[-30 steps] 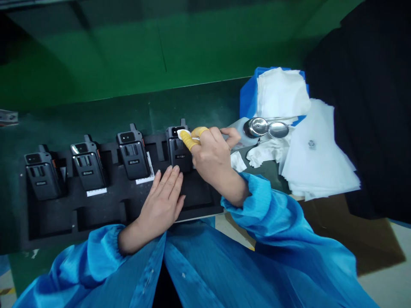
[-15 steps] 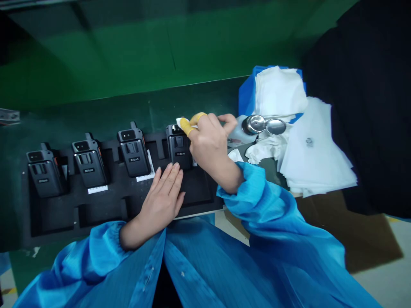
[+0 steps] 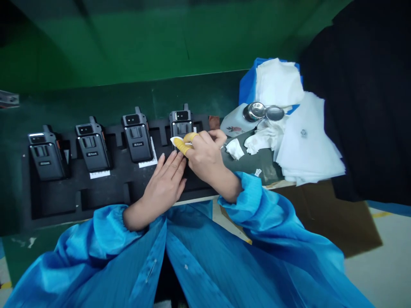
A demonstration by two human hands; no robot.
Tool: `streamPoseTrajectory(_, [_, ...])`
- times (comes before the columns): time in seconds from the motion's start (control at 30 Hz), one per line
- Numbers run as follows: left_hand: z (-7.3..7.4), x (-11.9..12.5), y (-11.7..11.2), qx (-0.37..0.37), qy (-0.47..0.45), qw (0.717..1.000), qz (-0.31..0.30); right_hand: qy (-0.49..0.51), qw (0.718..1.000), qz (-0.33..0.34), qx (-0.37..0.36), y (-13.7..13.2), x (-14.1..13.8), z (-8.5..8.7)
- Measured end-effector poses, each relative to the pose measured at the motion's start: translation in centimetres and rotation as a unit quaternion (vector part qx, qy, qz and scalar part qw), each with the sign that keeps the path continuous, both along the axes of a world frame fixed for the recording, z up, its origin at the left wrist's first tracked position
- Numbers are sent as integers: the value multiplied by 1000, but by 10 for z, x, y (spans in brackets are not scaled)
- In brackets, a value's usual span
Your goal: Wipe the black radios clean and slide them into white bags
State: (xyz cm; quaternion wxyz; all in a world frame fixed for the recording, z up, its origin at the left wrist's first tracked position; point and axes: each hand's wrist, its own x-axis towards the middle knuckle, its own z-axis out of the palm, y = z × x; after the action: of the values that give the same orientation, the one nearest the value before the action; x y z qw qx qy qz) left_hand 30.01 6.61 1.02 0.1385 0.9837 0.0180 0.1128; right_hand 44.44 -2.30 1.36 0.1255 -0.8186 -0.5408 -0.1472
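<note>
Several black handheld radios stand in a row in a black foam tray (image 3: 102, 201). My right hand (image 3: 205, 154), with yellow finger cots on two fingers, pinches a small white wipe (image 3: 176, 141) against the back of the rightmost radio (image 3: 180, 122). That radio's label area is covered by the hand and wipe. Flat on the lower end of the same radio lies my left hand (image 3: 165, 182), fingers stretched out and holding nothing. Left of it are a second radio (image 3: 137, 136), a third radio (image 3: 93, 147) and, at the far left, another radio (image 3: 48, 156).
On the right stand a bottle with a metal pump top (image 3: 257, 112) and a blue bin (image 3: 248, 87) holding white cloths (image 3: 279, 81). Crumpled wipes (image 3: 235, 149) and a stack of white sheets (image 3: 310, 141) lie nearby. A cardboard box (image 3: 334, 218) sits below the table edge.
My right hand has moved the wipe from the camera area at the radio's top down to its label area. My left hand stays on the lower end. The view has shifted slightly.
</note>
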Motion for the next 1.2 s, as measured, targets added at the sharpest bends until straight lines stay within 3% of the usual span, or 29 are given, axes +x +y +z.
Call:
streamPoseTrajectory(0.2, [-1,1,1,1,2,1000,-8,-44,997,-67,13,-6,1,-1])
streamPoseTrajectory(0.43, [0,1,1,7,-13,1000,-11,-85,991,-16,102,6,-6,-5])
streamPoseTrajectory(0.63, [0,1,0,15,-11,1000,-11,-88,990,-84,77,-6,-5,-7])
streamPoseTrajectory(0.93, [0,1,1,2,5,1000,-4,-75,992,-50,84,2,-15,-4])
streamPoseTrajectory(1.07, [-1,1,1,26,-15,1000,-7,-115,986,-90,78,-15,-7,-4])
streamPoseTrajectory(1.2, [-3,1,2,13,-11,1000,-10,-141,962,-196,126,-39,32,-2])
